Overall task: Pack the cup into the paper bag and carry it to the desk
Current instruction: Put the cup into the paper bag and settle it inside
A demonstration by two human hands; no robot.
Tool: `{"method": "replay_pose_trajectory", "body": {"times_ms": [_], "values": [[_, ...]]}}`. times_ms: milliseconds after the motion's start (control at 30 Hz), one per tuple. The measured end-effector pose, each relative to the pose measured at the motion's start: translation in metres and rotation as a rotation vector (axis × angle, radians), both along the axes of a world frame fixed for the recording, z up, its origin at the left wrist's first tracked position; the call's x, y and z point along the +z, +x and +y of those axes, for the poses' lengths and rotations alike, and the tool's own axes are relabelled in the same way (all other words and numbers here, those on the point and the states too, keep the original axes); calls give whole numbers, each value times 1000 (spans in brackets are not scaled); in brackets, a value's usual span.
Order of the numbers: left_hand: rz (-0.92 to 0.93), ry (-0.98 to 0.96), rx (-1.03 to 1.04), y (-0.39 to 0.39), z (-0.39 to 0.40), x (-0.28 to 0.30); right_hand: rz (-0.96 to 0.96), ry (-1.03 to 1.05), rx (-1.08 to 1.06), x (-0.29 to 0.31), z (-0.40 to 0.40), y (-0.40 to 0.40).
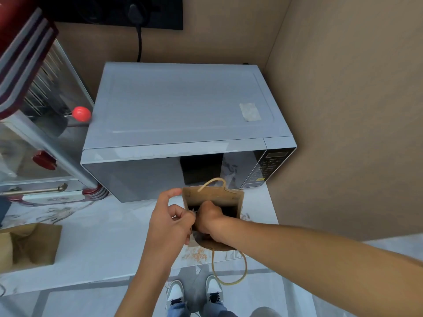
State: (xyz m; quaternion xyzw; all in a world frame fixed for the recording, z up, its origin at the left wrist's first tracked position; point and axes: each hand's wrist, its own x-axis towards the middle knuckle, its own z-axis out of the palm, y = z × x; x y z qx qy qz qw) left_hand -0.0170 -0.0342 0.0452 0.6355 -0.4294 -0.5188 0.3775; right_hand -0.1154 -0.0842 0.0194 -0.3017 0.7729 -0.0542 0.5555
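A small brown paper bag (215, 194) stands open on the marble counter (103, 236), just in front of the microwave. My left hand (169, 223) pinches the bag's left rim and holds its mouth apart. My right hand (209, 216) is pushed down into the opening with its fingers closed. Under it only a sliver of something translucent grey shows, which looks like the cup (198, 236); the rest is hidden by my hand and the bag. One rope handle stands up at the far side. The other handle (229, 271) hangs over the counter's front edge.
A silver microwave (183, 106) fills the counter behind the bag. A red-trimmed glass-fronted machine (34, 110) stands at the left, and a second brown paper bag (34, 243) lies at the near left. A brown wall (343, 110) closes the right side.
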Motion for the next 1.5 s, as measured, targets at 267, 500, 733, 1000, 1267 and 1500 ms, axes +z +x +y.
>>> {"method": "replay_pose_trajectory", "body": {"times_ms": [267, 500, 733, 1000, 1267, 1500], "values": [[0, -3, 1, 3, 1, 3, 91, -100, 187, -1, -3, -14], [17, 9, -34, 2, 2, 4, 114, -148, 429, -3, -10, -20], [24, 7, -20, 4, 0, 5, -16, -93, 447, -3, -14, -15], [27, 19, -29, 0, 3, 7, 589, -174, 1038, -5, -21, -34], [15, 35, -52, 0, 2, 6, 402, -64, 737, -32, -19, -34], [12, 43, -52, 2, -2, 5, 387, 3, 773, -31, -26, -35]]}}
